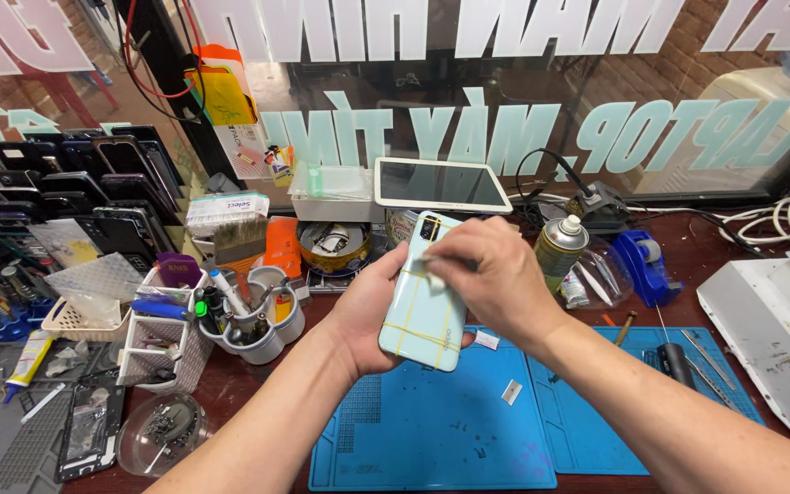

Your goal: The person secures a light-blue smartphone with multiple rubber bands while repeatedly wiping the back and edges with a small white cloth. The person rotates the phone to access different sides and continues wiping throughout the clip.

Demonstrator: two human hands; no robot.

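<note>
White-framed dark tablet screen (443, 184) behind the bench, pale window lettering (468, 137) above.

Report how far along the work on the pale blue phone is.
Done: the pale blue phone has its back cover on, strapped with thin yellow bands. In hand: the left hand cradles it back-up over the blue silicone work mat while the right hand presses a small white wipe on the back. Left: the bands are still on.

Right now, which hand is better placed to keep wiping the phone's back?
Right hand, probably: it already presses a small white wipe onto the pale green phone, while the left hand cradles the phone from its side.
</note>
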